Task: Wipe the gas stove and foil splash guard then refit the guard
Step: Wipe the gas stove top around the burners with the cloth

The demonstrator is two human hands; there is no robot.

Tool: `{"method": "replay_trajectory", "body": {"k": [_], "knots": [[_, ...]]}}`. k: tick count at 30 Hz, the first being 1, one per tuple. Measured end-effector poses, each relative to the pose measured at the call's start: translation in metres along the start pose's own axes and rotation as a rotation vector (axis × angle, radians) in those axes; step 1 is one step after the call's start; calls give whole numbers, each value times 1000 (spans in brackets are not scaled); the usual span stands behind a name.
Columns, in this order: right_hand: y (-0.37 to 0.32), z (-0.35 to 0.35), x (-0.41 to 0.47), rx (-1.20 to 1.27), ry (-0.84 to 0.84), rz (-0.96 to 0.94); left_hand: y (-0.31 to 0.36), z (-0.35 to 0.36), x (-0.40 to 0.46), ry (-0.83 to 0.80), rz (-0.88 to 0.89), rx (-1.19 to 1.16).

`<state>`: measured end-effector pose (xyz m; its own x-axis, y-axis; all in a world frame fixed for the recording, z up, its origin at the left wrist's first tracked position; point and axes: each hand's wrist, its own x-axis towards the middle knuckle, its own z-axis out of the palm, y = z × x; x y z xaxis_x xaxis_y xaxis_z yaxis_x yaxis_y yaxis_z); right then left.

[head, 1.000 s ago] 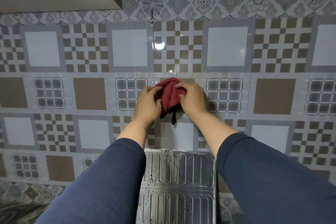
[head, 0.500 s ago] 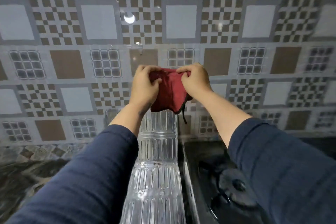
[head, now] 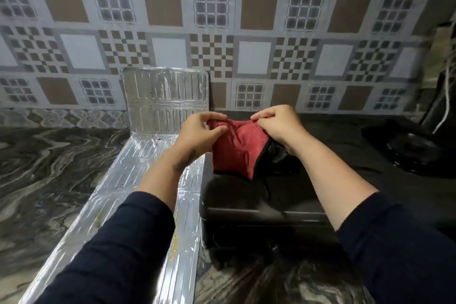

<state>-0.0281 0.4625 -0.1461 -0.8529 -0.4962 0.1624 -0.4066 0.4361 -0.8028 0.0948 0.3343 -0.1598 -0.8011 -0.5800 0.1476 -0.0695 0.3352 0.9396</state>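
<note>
Nearest, two dark sleeves are seen entering from the bottom edge, above a dark marbled countertop (head: 49, 180). The foil splash guard (head: 158, 155) is laid with its long axis running near to far along the left flank of the black gas stove (head: 283, 195), and its far panel is propped upright against the wall. Dark specks and a yellowish streak are noted on the foil. Above the stove's left portion, a red cloth (head: 238, 149) with a black edge is held in the air between both hands: the left hand (head: 198, 134) is pinched on its upper left corner, the right hand (head: 276, 126) is closed on its upper right edge, and the rest is left hanging. The guard lies directly left of and below the left hand, which is the nearer of the two; the right hand is positioned over the stove top. The cloth is judged to be in the course of being refolded or opened out for wiping; which surface is addressed first cannot be told. At the far right, a round black object (head: 417, 153) and a pale cord are partly visible. Farthest, the wall is covered in patterned brown, grey and white tiles (head: 254, 57). The room is dimly lit.
</note>
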Motion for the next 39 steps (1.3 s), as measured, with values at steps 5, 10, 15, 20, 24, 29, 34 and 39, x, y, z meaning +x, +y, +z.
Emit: {"method": "replay_trajectory", "body": {"k": [5,10,15,20,24,29,34,39], "knots": [[30,-3,-41,-39,-146,57,-26,8,-39,-57,-108,184],[53,12,-82,-562,-177,-336,-62,17,-66,-89,82,594],[69,42,-107,-481,-438,-717,-74,12,-68,-39,98,671],[63,73,-102,-712,-399,-605,-83,11,-67,-98,168,685],[64,75,-104,-694,-331,-517,-83,15,-57,-133,201,698],[93,35,-116,-657,-224,-360,-76,40,-61,-115,384,790],[128,-10,-121,-718,-110,-141,-61,72,-63,-116,524,838],[130,-16,-120,-726,-89,-1,-44,95,-50,-174,622,822]]}}
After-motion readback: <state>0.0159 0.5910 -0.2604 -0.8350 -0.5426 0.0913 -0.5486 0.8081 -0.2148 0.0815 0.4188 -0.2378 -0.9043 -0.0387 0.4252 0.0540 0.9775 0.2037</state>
